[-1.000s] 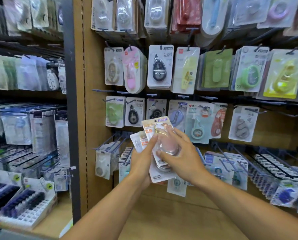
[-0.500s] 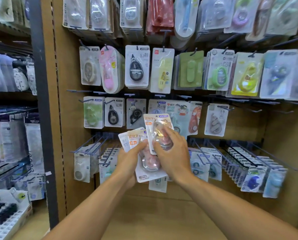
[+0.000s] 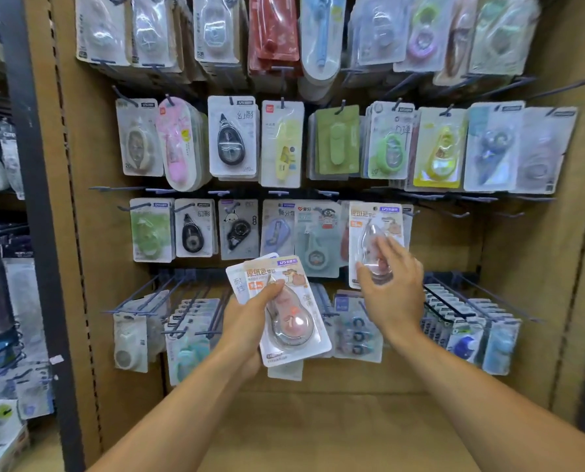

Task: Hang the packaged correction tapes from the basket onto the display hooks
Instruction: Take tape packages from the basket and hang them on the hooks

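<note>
My left hand [image 3: 250, 315] grips a small stack of packaged correction tapes [image 3: 286, 311], the front card showing a pink and clear dispenser with orange lettering. My right hand [image 3: 391, 284] holds a single matching package [image 3: 374, 233] by its blister, lifted up and to the right in front of the middle row of the display. The package's top edge sits level with the third-row hooks [image 3: 454, 212], near bare ones at the right. The basket is out of view.
A brown pegboard wall [image 3: 90, 233] carries rows of hanging correction tape packages. Long bare hooks [image 3: 138, 294] stick out toward me in the bottom row at left and right [image 3: 488, 298]. A dark metal upright [image 3: 36, 199] divides off shelving on the left.
My right hand has pulled one package off the stack and carried it up and right toward the middle row. My left hand keeps the rest of the stack. The view shifted right.
</note>
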A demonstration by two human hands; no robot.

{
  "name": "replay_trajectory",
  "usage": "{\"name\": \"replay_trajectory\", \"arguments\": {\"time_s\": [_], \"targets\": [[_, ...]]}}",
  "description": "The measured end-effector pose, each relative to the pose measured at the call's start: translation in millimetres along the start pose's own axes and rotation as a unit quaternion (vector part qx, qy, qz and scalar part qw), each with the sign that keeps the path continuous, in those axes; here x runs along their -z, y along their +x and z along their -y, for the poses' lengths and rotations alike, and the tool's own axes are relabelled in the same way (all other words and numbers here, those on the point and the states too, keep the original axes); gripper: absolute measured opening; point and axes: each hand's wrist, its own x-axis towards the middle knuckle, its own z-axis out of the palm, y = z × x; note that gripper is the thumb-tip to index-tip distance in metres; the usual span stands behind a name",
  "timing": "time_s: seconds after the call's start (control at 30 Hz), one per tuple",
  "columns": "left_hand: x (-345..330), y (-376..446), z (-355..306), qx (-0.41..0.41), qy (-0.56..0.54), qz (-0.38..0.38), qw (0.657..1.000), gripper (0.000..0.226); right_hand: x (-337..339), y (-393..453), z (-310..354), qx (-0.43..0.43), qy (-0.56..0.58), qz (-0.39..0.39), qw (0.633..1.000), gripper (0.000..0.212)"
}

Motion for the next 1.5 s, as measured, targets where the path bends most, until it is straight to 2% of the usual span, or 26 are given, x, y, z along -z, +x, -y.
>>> {"name": "replay_trajectory", "arguments": {"time_s": [0.2, 0.63, 0.97, 1.27, 1.5], "targets": [[-10, -2, 3, -0.005, 0.020, 0.004, 1.000, 0.034, 3, 3, -3, 0.025, -0.017, 0.031, 0.999, 0.063], [5, 5, 11, -0.022, -0.002, -0.025, 0.999, 0.038, -16, 1, -4, 0.019, 0.011, 0.003, 1.000, 0.063], [9, 10, 18, -0.058, 0.000, -0.046, 0.997, 0.031, -28, -5, -12, 0.027, 0.026, -0.008, 0.999, 0.061], [7, 20, 24, -0.075, 0.021, -0.039, 0.996, 0.041, -33, -4, -13, 0.033, -0.002, -0.032, 0.999, 0.065], [-6, 21, 25, -0.082, 0.040, -0.021, 0.996, 0.040, -32, 0, -14, 0.029, 0.014, -0.033, 0.999, 0.067]]}}
